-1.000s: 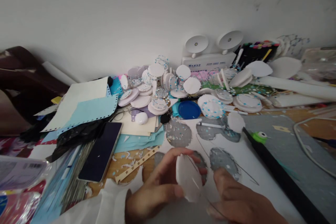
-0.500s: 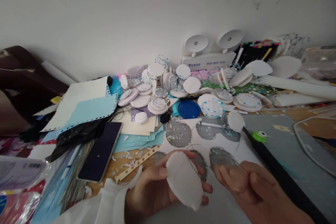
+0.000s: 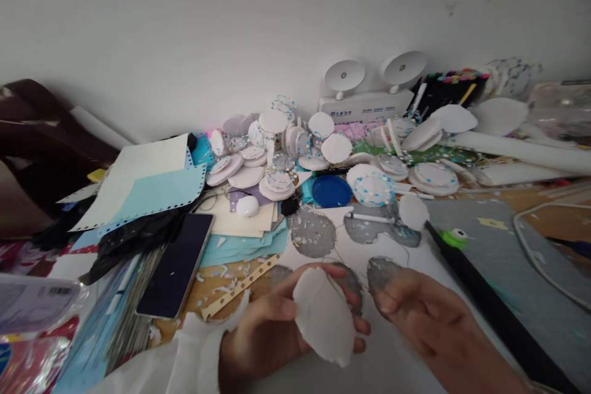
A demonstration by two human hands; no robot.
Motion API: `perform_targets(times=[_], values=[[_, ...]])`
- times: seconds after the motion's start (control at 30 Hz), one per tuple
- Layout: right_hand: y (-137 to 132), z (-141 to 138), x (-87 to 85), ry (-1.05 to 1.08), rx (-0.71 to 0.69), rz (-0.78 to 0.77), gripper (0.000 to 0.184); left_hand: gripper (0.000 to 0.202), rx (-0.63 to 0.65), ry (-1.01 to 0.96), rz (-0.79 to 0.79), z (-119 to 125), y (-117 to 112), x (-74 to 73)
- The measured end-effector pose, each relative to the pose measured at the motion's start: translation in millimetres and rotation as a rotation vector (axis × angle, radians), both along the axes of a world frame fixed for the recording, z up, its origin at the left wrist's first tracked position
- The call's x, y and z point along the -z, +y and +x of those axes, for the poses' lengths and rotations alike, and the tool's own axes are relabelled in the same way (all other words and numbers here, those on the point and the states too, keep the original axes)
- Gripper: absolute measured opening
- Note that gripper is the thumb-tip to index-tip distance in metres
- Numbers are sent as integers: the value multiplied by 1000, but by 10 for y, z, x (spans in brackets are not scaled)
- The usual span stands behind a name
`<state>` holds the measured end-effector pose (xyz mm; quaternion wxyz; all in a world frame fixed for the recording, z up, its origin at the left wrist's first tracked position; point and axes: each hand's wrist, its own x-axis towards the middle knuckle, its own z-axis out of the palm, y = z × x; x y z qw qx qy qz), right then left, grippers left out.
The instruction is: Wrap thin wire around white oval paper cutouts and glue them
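My left hand holds a white oval disc with rough edges, thumb on the near edge and fingers behind it. A thin dark thread runs across the disc's upper part. To the right, apart from the disc, my right hand has its fingers pinched together, partly smeared by motion; whatever sits in the pinch is too small to make out. Beneath both hands lies a white sheet with round holes cut out of it, on a grey mat.
Many white discs, some with blue beads, are heaped along the wall. A blue lid, a phone and a white pen lie around. A long black tool lies to the right beside a green figure.
My right hand has shifted slightly upward and turned, its fingers loosening from a tighter curl. The left hand and the disc stay almost in place.
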<state>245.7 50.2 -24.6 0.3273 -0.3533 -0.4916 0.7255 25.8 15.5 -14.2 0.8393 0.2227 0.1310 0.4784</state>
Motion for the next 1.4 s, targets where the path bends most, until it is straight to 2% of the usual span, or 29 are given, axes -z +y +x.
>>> perform_targets(times=[0.07, 0.2, 0.33, 0.43, 0.53, 0.7, 0.83, 0.9, 0.93, 1.0, 1.17, 1.4], values=[[-13, -32, -28, 11, -31, -14, 31, 57, -9, -9, -1, 2, 5, 2], [-20, -61, -58, 45, -180, -3, 41, 55, -14, -12, -6, 5, 5, 11], [-21, -58, -60, -17, -248, -4, 45, 54, -11, 4, -7, 8, -4, 20], [-38, -64, -55, -83, -254, 73, 39, 53, -39, 9, 6, 16, -5, 16], [-79, -79, -55, -186, -229, 186, 26, 52, -50, 18, 29, 21, -2, 8], [-126, -132, -93, -292, -97, 544, 16, 48, -49, 115, 60, 9, -18, -11], [-65, -169, -110, -330, 48, 1027, 13, 51, -130, 180, 77, -1, -30, -46], [-29, -168, -96, -389, 77, 1205, 26, 55, -152, 229, 85, -8, -33, -58], [-17, -163, -82, -417, 78, 1245, 36, 57, -153, 250, 94, -12, -34, -61], [-5, -152, -45, -462, 60, 1264, 54, 59, -153, 279, 121, -20, -39, -66], [-10, -149, 34, -563, 37, 1258, 85, 62, -119, 301, 141, -37, -48, -76], [-5, -196, 2, -500, -34, 1114, 89, 66, -111, 310, 177, -52, -38, -19]])
